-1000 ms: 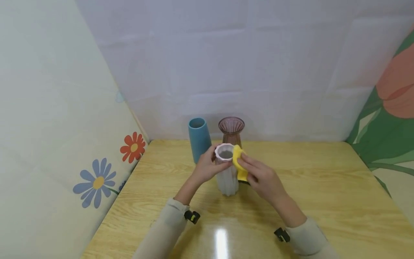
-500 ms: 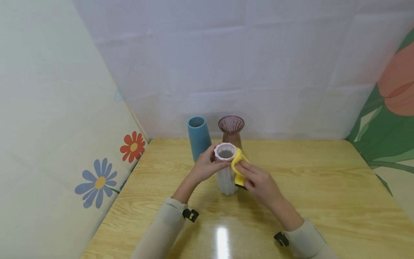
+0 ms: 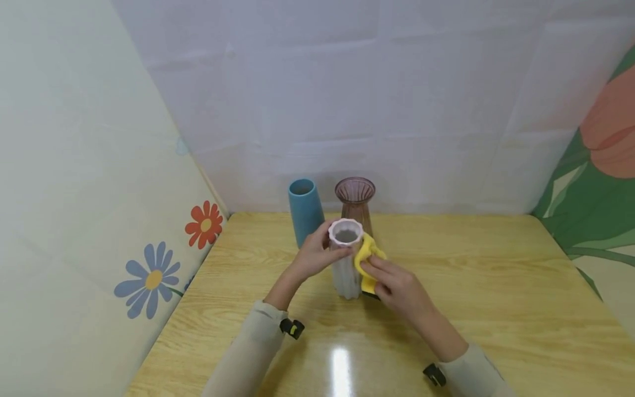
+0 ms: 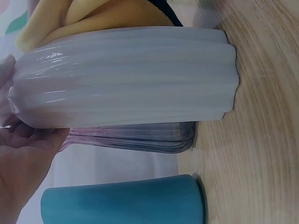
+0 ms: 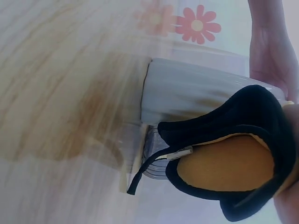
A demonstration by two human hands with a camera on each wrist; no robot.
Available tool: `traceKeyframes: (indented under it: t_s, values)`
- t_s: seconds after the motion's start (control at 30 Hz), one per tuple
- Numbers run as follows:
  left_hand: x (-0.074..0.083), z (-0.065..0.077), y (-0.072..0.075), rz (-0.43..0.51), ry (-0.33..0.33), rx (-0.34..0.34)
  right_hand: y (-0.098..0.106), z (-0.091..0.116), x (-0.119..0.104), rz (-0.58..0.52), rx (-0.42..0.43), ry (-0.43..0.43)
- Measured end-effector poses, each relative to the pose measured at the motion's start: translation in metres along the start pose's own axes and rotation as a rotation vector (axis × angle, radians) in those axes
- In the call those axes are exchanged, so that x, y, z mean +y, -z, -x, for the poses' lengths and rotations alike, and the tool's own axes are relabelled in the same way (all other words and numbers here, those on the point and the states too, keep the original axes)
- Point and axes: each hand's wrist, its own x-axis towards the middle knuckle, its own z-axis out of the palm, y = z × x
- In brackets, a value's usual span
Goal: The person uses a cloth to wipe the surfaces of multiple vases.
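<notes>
A white fluted vase [image 3: 345, 275] with a scalloped rim stands upright on the table. My left hand [image 3: 315, 253] grips it just below the rim, thumb across the near side. In the left wrist view the vase [image 4: 131, 77] lies sideways across the picture. My right hand [image 3: 399, 284] pinches a yellow cloth [image 3: 368, 256] against the vase's right side, below the rim. The cloth [image 5: 224, 163] shows a dark border, a small white tag and a hanging loop in the right wrist view.
A blue vase [image 3: 305, 212] stands behind and left of the white one. Directly behind it is a purple glass vase [image 3: 355, 198] with a flared mouth. The wooden table [image 3: 496, 275] reaches back to a pale sheet wall [image 3: 317, 110].
My right hand has moved the yellow cloth down the vase's right side, away from the rim. The left hand keeps its grip on the vase in the same place.
</notes>
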Motion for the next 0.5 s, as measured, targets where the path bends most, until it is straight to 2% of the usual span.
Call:
traceKeyframes:
  t_s: [0.37,0.5]
  values:
    - [-0.003,-0.001,0.002,-0.016,0.021,-0.005,-0.004,0.008,0.0,-0.012,-0.036,-0.006]
    - [-0.003,-0.001,0.002,-0.013,0.015,-0.007,-0.004,0.011,0.0,-0.012,-0.075,-0.025]
